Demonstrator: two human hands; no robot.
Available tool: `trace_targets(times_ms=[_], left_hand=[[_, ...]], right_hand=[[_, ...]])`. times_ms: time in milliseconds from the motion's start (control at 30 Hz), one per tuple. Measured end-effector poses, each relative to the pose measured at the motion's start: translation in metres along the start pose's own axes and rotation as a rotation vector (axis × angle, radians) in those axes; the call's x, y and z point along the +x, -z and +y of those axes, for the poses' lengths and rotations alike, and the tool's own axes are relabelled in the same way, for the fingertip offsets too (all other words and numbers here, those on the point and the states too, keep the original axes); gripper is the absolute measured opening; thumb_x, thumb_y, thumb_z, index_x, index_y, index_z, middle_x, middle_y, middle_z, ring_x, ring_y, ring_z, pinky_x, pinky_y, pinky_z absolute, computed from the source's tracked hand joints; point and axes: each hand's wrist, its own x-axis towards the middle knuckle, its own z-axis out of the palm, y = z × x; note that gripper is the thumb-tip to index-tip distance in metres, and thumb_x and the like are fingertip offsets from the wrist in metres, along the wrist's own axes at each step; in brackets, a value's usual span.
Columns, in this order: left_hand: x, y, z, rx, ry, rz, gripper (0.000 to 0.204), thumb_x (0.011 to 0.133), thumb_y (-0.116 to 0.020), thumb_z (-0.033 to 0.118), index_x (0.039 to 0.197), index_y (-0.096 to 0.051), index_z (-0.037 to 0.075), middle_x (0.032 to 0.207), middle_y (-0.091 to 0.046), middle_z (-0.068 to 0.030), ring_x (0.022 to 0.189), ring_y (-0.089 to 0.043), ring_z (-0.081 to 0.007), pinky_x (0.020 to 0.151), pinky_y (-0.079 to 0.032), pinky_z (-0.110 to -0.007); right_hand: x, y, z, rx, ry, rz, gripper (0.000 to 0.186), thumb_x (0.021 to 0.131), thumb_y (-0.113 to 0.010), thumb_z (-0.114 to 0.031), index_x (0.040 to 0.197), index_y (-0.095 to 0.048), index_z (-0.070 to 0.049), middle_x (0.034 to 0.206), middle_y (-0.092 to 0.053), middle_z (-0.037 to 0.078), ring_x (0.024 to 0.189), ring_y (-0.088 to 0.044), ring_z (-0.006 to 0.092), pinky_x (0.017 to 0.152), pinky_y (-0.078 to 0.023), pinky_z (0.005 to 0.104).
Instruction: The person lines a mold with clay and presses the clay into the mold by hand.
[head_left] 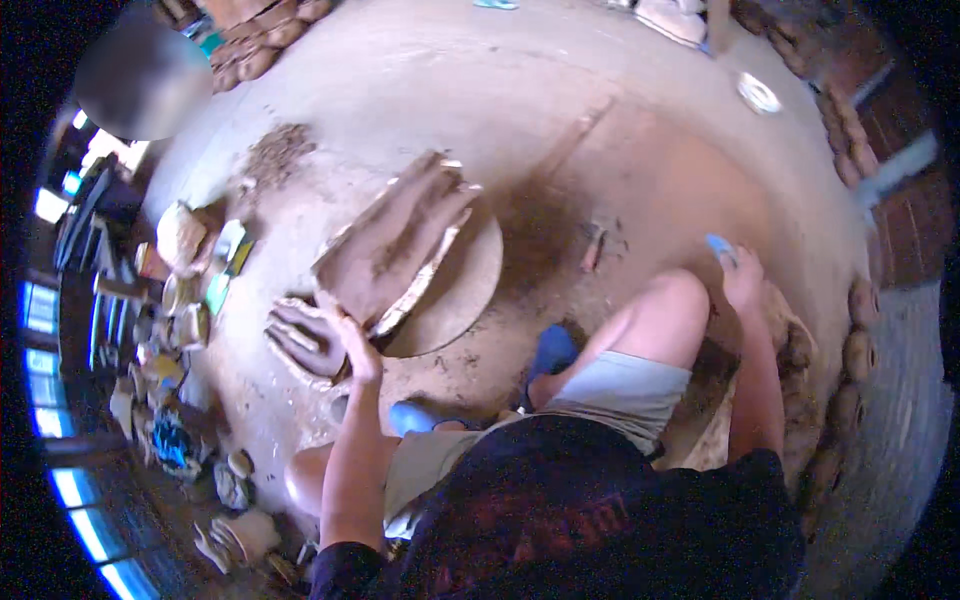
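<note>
A large brown clay piece, hollowed like a trough with rough pale rims, lies on a round board on the floor ahead of me. My left hand rests against its near left end, fingers stretched along the clay. Just beside that hand sits a smaller ridged clay piece. Out to the right, beyond my raised knee, my right hand is closed on a small flat blue object; its exact kind does not show.
Clay crumbs lie scattered at the far left. A short reddish stick is on the floor near my knee. Bags and clutter line the left; rounded brown lumps edge the right. A white ring lies farther off.
</note>
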Motion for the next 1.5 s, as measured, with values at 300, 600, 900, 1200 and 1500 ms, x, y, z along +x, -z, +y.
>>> trace_targets(times_ms=[300,600,900,1200,1500], left_hand=[[-0.024,0.018,0.023,0.069,-0.015,-0.041,0.091,0.093,-0.065,0.039,0.161,-0.024,-0.007,0.164,-0.027,-0.0301,0.156,-0.021,-0.0408,0.127,-0.015,-0.049],[0.016,0.049,0.005,-0.095,-0.045,0.012,0.087,0.097,-0.066,0.041,0.158,-0.028,-0.007,0.156,-0.04,-0.0302,0.148,-0.035,-0.0418,0.123,-0.026,-0.048],[0.007,0.041,0.052,-0.303,0.4,0.145,0.08,0.106,-0.054,0.039,0.162,-0.016,-0.005,0.164,-0.029,-0.0295,0.15,-0.032,-0.0428,0.126,-0.018,-0.05],[-0.034,0.044,0.11,-0.42,0.331,-0.17,0.096,0.102,-0.053,0.052,0.161,-0.008,-0.01,0.169,-0.016,-0.0297,0.157,-0.016,-0.0446,0.129,-0.007,-0.05],[-0.033,0.037,0.083,-0.094,0.201,-0.252,0.097,0.101,-0.05,0.059,0.163,-0.01,-0.005,0.168,-0.021,-0.0268,0.158,-0.015,-0.0433,0.129,-0.008,-0.054]], right_hand=[[0.077,0.028,-0.235,1.246,-0.3,-0.33,0.025,0.106,-0.06,-0.027,0.124,-0.058,-0.009,0.088,-0.071,0.004,0.054,-0.057,0.0092,0.045,-0.044,0.0242],[0.083,0.037,-0.447,1.129,0.193,-0.804,0.035,0.104,-0.059,-0.017,0.137,-0.055,-0.005,0.099,-0.068,0.007,0.062,-0.063,0.0123,0.049,-0.047,0.0259],[0.064,-0.021,-0.622,0.977,0.363,-1.064,0.034,0.103,-0.062,-0.013,0.135,-0.055,-0.004,0.1,-0.069,0.01,0.062,-0.063,0.0105,0.045,-0.044,0.0251],[0.079,-0.089,-0.711,0.818,0.36,-0.932,0.031,0.101,-0.065,-0.018,0.127,-0.061,-0.001,0.087,-0.072,0.008,0.057,-0.064,0.0105,0.043,-0.043,0.0268],[0.105,-0.104,-0.721,0.898,0.23,-1.05,0.029,0.101,-0.065,-0.015,0.127,-0.062,-0.004,0.088,-0.067,0.001,0.057,-0.055,0.0085,0.041,-0.038,0.0241]])
